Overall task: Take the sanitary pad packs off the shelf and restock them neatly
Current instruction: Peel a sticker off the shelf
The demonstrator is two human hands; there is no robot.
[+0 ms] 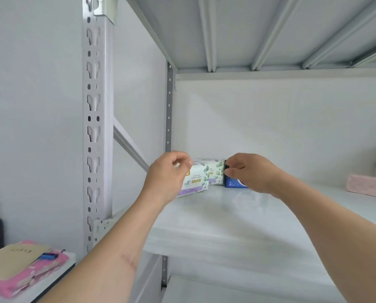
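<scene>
Both arms stretched to the back left corner of a white metal shelf (237, 219), where three pad packs stand in a row against the rear wall. Left hand (167, 178) in front of the nearest white pack (194, 179), fingers (182, 159) curled loosely inward, apparently not gripping it. A second white pack (215, 172) just beside and behind, touching a blue pack (234, 182). Right hand (251, 172) at the blue pack's top edge, thumb and forefinger pinching it. Near the shelf's right edge, well apart, a pink box (365, 185). Below left, on a tabletop (51, 283), pink packs (14, 281) under a tan folder (14, 256).
</scene>
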